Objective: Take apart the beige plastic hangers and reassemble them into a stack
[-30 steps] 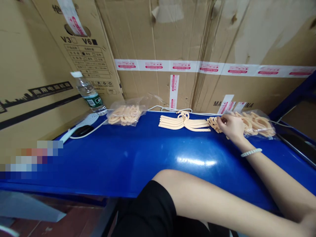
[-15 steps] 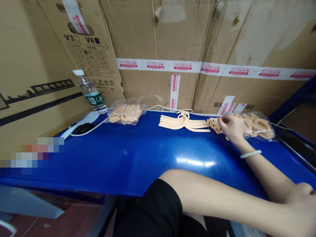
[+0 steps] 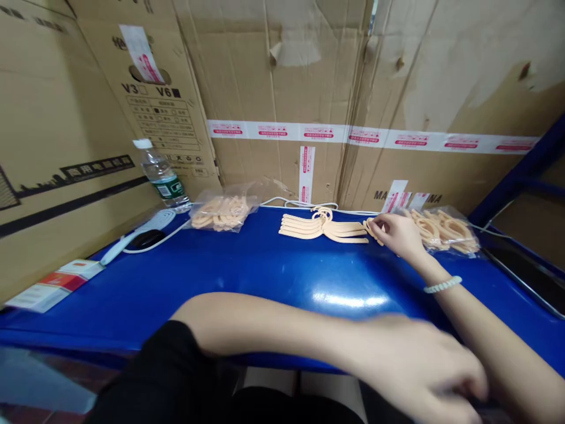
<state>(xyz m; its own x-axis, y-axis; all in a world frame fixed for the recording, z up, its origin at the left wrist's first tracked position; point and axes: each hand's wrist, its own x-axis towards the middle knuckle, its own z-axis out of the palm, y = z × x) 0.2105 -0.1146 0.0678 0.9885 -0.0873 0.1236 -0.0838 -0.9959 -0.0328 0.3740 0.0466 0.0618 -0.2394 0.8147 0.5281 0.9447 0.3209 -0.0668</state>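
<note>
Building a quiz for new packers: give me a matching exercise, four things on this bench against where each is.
1 water bottle
2 stack of peach hangers
3 right hand
4 red and white booklet

a near left edge of the blue table
b flat, back middle
c upright, far left by the cartons
d on loose peach pieces beside a clear bag

Pairs: 1-c, 2-b, 3-d, 4-a

a packing workshop: taped cardboard cartons (image 3: 282, 88) wall a blue workbench (image 3: 247, 271) holding bagged plastic hangers (image 3: 220, 211).
</note>
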